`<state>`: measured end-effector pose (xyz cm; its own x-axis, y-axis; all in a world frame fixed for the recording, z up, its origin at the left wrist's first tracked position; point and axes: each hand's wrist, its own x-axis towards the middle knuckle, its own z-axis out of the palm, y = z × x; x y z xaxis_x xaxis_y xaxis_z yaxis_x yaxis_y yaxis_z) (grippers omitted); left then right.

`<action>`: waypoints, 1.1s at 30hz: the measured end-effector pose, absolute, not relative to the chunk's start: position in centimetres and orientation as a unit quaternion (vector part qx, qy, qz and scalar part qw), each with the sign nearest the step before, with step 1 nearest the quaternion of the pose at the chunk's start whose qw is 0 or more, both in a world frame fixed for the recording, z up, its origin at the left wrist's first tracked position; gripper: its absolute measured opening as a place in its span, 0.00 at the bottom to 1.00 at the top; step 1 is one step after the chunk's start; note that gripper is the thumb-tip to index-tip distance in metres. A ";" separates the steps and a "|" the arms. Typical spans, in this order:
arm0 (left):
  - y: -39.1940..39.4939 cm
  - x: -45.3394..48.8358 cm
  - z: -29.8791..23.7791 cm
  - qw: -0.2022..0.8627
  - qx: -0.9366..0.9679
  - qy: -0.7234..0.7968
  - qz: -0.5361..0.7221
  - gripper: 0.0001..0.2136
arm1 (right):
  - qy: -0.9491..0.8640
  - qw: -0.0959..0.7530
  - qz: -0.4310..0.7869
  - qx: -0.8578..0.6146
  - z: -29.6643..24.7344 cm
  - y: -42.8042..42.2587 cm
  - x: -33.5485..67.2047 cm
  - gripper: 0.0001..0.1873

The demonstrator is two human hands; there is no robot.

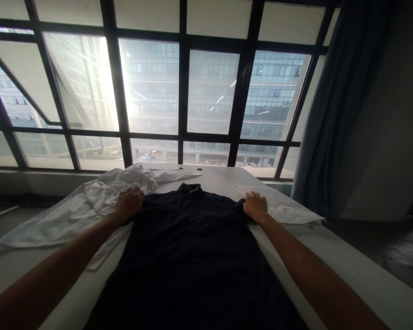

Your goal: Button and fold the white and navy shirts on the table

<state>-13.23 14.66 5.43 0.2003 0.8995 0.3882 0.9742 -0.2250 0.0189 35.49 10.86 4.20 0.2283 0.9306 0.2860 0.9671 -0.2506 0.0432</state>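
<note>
A dark navy shirt [192, 256] lies spread on the white table, its collar [190, 188] toward the window and its lower part running off the bottom of the view. My left hand [129, 201] grips the shirt at the left shoulder, fingers curled over the cloth. At the opposite shoulder, my right hand [255, 205] is closed on the fabric in the same way. Both arms stretch forward on either side of the garment. The sleeves are mostly hidden under or beside my hands.
Crumpled white cloth [103, 195] lies left of the shirt, partly under my left forearm. A flat white piece [285, 206] rests on the right of the white table [223, 175]. Beyond stands a dark-framed window [149, 87], with a blue-grey curtain [326, 133] at right.
</note>
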 end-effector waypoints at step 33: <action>23.0 3.2 3.4 -0.155 -0.681 -0.673 -0.242 0.31 | -0.559 0.357 0.249 -0.705 2.4 24.5 23.6 0.24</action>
